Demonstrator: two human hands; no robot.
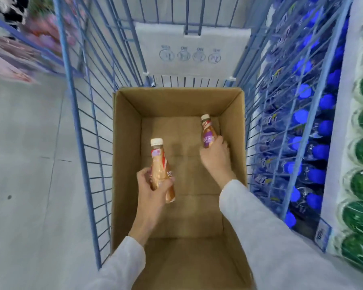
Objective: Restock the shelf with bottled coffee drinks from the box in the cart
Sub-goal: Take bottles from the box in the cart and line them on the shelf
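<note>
Coffee bottles, two of them, one in each hand, both down inside the box! The left hand (153, 185) has fingers and thumb curled round the lower body of the tan bottle (158, 164). The right hand (215, 155) is wrapped round the waist of the purple bottle (208, 135).

Here's the danger. That left grip sits low, with the neck and white cap tipped away from the palm. If the glossy wrap is slick, the top-heavy bottle could twist or slide out and drop to the box floor. On the right, the purple bottle is deep in the far right corner. A hasty lift could knock its cap or the knuckles against the box (126, 143) wall. Beyond that stand the blue wire sides of the cart (80, 122), close on both flanks, so a wide swing with both hands full could catch a bottle on the bars.

Now the pose. The left forearm angles in over the near left edge, with the tan bottle held up near the left wall. The right arm reaches much further in, sleeve (260, 216) crossing the near right corner and wrist bent down. I can't tell whether the purple bottle's base rests on the floor. Outside the cart's right side are packs of blue-capped bottles (302, 143).
</note>
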